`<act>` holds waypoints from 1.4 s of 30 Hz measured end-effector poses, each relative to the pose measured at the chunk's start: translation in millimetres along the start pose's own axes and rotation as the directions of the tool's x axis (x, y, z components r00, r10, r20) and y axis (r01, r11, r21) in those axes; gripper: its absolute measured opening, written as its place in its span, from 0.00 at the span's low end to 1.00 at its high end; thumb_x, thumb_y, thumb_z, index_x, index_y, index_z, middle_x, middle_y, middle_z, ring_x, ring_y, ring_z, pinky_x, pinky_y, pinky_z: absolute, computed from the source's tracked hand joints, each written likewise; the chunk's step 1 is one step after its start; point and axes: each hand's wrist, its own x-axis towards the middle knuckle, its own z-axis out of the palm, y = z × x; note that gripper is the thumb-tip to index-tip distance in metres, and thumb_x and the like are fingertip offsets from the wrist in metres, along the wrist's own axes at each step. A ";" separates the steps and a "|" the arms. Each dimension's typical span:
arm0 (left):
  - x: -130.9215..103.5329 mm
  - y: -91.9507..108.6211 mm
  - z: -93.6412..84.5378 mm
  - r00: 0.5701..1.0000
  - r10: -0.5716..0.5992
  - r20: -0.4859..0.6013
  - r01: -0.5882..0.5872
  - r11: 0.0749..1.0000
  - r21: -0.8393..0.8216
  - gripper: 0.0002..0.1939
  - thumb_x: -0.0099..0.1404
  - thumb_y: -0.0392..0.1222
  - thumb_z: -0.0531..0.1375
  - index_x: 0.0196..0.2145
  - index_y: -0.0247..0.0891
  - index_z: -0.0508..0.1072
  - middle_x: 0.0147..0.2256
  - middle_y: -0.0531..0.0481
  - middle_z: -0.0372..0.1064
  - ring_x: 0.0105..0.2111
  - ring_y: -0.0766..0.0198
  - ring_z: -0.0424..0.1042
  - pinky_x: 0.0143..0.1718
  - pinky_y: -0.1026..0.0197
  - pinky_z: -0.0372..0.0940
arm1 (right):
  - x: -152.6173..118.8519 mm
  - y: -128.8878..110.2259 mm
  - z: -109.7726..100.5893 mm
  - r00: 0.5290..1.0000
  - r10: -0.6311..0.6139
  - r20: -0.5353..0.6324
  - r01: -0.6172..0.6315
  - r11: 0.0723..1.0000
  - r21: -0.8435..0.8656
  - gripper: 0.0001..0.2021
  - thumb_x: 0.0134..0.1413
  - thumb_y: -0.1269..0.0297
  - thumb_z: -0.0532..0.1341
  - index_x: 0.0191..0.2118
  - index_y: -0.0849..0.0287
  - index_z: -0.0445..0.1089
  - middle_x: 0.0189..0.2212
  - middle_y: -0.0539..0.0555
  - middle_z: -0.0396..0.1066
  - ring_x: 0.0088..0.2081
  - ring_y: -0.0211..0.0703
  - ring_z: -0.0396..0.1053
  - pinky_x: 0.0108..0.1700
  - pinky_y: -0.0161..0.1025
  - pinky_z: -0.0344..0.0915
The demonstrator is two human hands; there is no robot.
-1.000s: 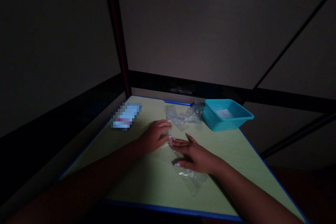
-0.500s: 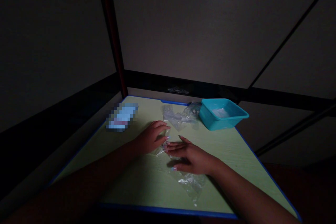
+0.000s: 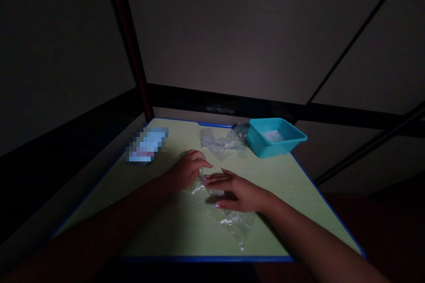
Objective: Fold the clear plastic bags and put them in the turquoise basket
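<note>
A crumpled clear plastic bag [image 3: 234,225] lies on the pale green table, stretching from near the front edge up to both hands. My left hand [image 3: 184,170] is curled over the bag's far end, with its index finger pointing right and clear film showing at the fingers. My right hand [image 3: 237,190] rests over the middle of the bag, palm down, fingers stretched out and thumb apart. Its fingertips touch the film close to my left hand. Part of the bag is hidden beneath the right hand.
Behind the hands lie more crumpled clear plastic bags [image 3: 221,143]. A turquoise plastic basket [image 3: 270,148] stands at the back right, with something pale inside. At the left edge is a pixelated light-blue item [image 3: 148,146]. The table [image 3: 156,234] has a blue rim; walls stand behind and left.
The left hand's thumb and fingers have drawn in on the bag's far end. The right hand has stayed almost in place on the film. The whole view has shifted slightly.
</note>
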 end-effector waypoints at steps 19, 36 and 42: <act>8.0 6.2 -12.0 0.954 -0.292 -0.070 0.271 0.937 -0.221 0.15 0.64 0.48 0.51 0.27 0.39 0.70 0.32 0.48 0.70 0.36 0.60 0.70 0.42 0.58 0.64 | 4.1 10.6 -1.9 0.906 0.095 -0.412 -0.006 0.977 0.212 0.14 0.60 0.58 0.60 0.46 0.61 0.73 0.45 0.60 0.72 0.49 0.46 0.70 0.53 0.44 0.64; 11.3 5.1 -20.1 0.773 -0.611 -0.168 0.555 0.781 -0.287 0.16 0.57 0.50 0.48 0.20 0.41 0.65 0.22 0.51 0.67 0.29 0.58 0.68 0.32 0.59 0.62 | -0.6 21.6 -18.2 0.785 0.456 -0.419 -0.326 0.880 0.346 0.14 0.52 0.56 0.62 0.36 0.64 0.72 0.34 0.57 0.75 0.36 0.44 0.71 0.40 0.40 0.66; 12.5 9.2 -23.5 0.747 -0.632 -0.205 0.568 0.767 -0.298 0.15 0.57 0.50 0.49 0.19 0.40 0.65 0.22 0.52 0.67 0.28 0.60 0.67 0.32 0.59 0.62 | -6.0 24.5 -23.7 0.842 0.439 -0.313 -0.361 0.890 0.278 0.13 0.49 0.55 0.63 0.32 0.62 0.73 0.31 0.54 0.73 0.35 0.43 0.69 0.41 0.39 0.64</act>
